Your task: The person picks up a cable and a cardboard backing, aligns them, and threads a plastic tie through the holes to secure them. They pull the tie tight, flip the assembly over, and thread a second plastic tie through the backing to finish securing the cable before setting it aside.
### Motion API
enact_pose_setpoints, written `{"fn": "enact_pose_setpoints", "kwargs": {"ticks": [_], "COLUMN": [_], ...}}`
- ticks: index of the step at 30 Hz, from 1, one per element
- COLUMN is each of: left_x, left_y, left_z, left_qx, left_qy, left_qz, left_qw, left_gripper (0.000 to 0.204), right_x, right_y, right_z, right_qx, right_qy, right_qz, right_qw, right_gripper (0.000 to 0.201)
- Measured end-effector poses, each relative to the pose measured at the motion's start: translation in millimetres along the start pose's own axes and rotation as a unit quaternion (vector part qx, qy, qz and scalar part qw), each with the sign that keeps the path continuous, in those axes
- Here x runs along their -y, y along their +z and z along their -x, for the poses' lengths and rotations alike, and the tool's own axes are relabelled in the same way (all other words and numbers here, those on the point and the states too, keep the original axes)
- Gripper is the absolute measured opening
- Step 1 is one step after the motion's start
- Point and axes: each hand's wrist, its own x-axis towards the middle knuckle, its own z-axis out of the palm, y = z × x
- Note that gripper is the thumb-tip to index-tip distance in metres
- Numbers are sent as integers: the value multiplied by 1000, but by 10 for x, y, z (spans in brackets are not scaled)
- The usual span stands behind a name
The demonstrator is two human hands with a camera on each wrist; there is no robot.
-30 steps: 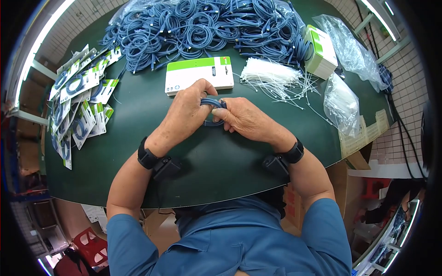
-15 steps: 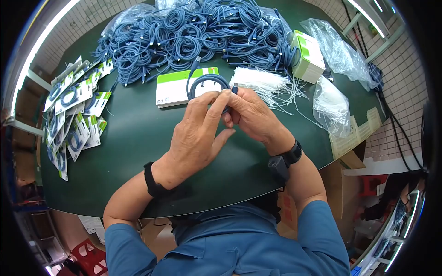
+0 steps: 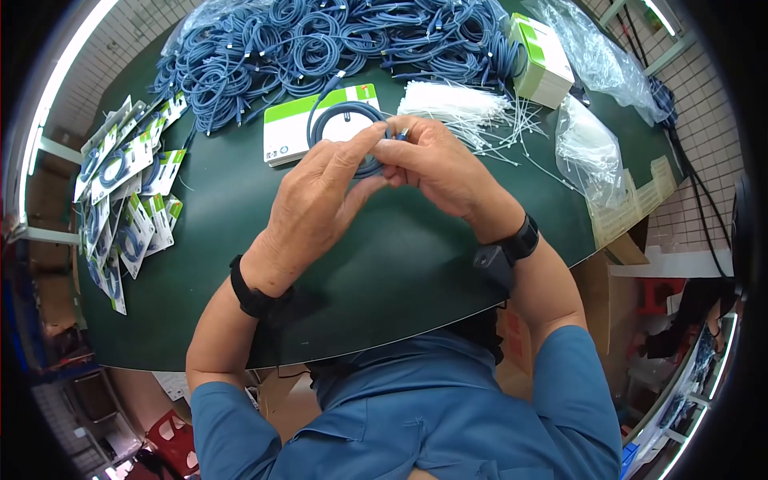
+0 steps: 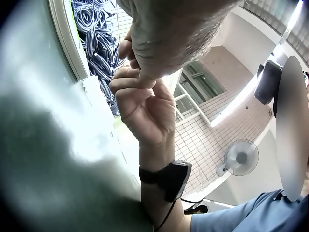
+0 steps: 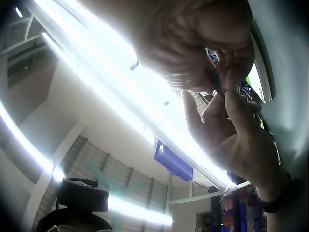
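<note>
A coiled blue cable is held up between the hands in the head view, over a stack of green and white cards. One plug end sticks up from the coil. My right hand grips the coil's right side, its thumb across the loops and the other plug by its forefinger. My left hand pinches at the same side, fingertips meeting the right hand's. In the right wrist view a short dark stretch of cable shows between the two hands. In the left wrist view the fingers hide the cable.
Many blue cable coils lie heaped at the back. Packed cable cards pile up on the left. White cable ties lie loose right of the card stack. A box of cards and a bag of ties stand at the right.
The coil was lower and mostly hidden between both hands; it now shows beyond the fingers with a plug up. My left hand swung round it, then its fingertips closed in beside the right hand.
</note>
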Motion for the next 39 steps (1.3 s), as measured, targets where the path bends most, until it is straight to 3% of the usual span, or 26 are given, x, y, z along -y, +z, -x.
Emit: {"fn": "enact_pose_setpoints", "kwargs": {"ticks": [2, 7, 15, 18, 19, 20, 22, 23, 26, 30, 35, 39], "left_x": [21, 63, 55, 90, 97, 99, 94, 87, 53, 101, 111, 139], "left_y": [-20, -9, -115, -212, -234, -244, -243, -232, -211, -203, -248, -271], "left_z": [-17, -52, -76, -87, -92, -102, -125, -132, -108, -100, -93, -94], "left_qx": [-9, -53, -80, -72, -70, -75, -75, -75, -42, -2, 35, 49], "left_qy": [52, 112, 95, 92, 89, 90, 109, 118, 143, 155, 141, 147], "left_qz": [2, 19, 46, 51, 55, 54, 56, 58, 34, 25, 44, 57], "left_qw": [999, 992, 991, 992, 992, 992, 990, 988, 988, 988, 988, 986], "left_gripper": [58, 33, 27, 25, 24, 24, 25, 26, 27, 30, 29, 31], "right_x": [-10, 36, 90, 187, 211, 235, 283, 260, 85, 91, 101, 107], "right_y": [-35, -51, 29, 118, 122, 113, 84, 85, 131, 48, 36, 18], "right_z": [-12, 2, 63, 97, 101, 110, 120, 99, 23, 73, 83, 95], "right_qx": [14, 55, 50, -96, -93, -79, -46, -42, -36, 1, 9, 39], "right_qy": [39, 52, 6, -191, -193, -271, -411, -410, -454, -366, -368, -325], "right_qz": [-106, -155, -107, 73, 76, 177, 369, 373, 529, 565, 575, 593], "right_qw": [994, 985, 993, 974, 974, 943, 832, 831, 717, 739, 730, 736], "right_gripper": [25, 22, 26, 27, 27, 25, 23, 23, 19, 15, 12, 18]}}
